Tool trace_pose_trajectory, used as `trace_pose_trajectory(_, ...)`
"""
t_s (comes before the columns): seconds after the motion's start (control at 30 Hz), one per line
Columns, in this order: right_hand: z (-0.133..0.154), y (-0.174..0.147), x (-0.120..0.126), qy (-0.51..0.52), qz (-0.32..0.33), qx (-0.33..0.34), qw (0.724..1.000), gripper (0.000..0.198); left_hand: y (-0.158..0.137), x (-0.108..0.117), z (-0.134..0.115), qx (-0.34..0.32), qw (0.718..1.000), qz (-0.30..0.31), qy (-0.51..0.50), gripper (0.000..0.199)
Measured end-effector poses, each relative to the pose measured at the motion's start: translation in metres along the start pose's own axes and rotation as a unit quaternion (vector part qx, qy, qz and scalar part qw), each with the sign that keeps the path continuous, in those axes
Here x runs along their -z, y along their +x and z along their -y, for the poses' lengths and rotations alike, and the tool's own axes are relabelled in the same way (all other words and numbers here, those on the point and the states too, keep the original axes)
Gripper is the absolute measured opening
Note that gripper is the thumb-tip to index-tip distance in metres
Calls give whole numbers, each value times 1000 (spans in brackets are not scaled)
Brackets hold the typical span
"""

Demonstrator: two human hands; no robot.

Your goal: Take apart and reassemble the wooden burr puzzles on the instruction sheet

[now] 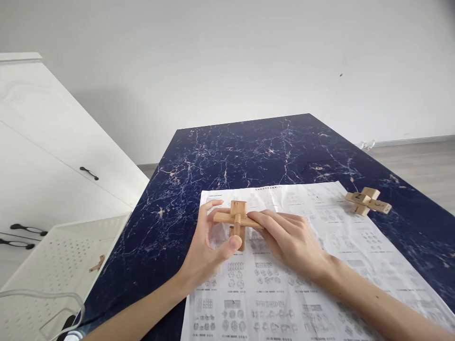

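A wooden interlocking puzzle (238, 219), made of crossed pale bars, is held above a printed sheet (245, 274). My left hand (209, 241) has its thumb on the puzzle's near lower part, with the index finger curved behind the left bar. From the other side, my right hand (287, 237) pinches the end of the bar that points right. A dark mark shows on the puzzle's top block. The tips of several right-hand fingers are hidden. Rows of small puzzle diagrams cover the sheet beneath both hands.
Another wooden puzzle with numbered bars (368, 201) sits at the sheet's right edge on the dark blue marbled table (241, 151). To the left stand a white cabinet (57, 156) and a lower perforated white surface (64, 251) bearing a small wooden piece (97, 264) and a cable (42, 294).
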State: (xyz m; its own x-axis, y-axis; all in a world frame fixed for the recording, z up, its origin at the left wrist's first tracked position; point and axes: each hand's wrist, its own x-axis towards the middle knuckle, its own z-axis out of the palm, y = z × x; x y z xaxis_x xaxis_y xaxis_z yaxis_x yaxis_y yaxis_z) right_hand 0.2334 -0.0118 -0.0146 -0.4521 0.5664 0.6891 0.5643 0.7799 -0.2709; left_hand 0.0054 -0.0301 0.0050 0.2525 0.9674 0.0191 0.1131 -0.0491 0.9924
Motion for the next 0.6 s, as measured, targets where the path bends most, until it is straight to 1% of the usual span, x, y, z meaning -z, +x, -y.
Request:
trace_pose_trajectory(0.2, 0, 0, -1, 3, 1, -3, 1000, 23, 1, 0, 0, 5, 1000, -2, 7, 78)
trace_pose_trajectory(0.6, -1, 1, 0, 2, -1, -6, 1000, 24, 3, 1, -3, 9, 1000, -14, -12, 76)
